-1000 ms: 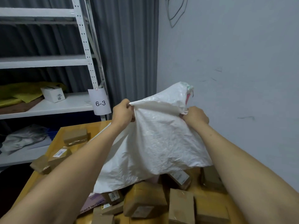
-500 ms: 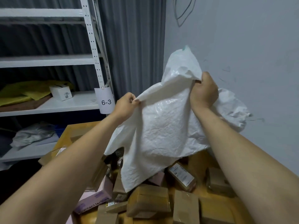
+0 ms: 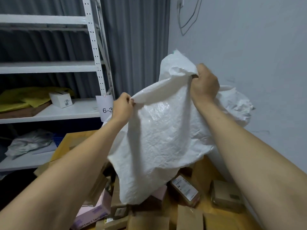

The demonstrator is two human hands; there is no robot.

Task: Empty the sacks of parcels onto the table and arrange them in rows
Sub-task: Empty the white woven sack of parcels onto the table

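— Two bare hands hold one white woven sack (image 3: 159, 130) up over the wooden table (image 3: 204, 170). What grips what?
— Left hand (image 3: 122, 107) pinches the sack's edge, fingers closed on it. Right hand (image 3: 203, 85), higher, has fingers clamped round a bunched fold.
— Any writing?
— One paper tag (image 3: 106, 107) on the white shelf rack (image 3: 93, 47) reads "6-3". One pink box (image 3: 94, 211) shows partial lettering, "ontact len". Printed labels on the brown parcels (image 3: 184, 190) are too small to read.
— How many parcels?
— About eight visible, heaped under the sack; some hidden
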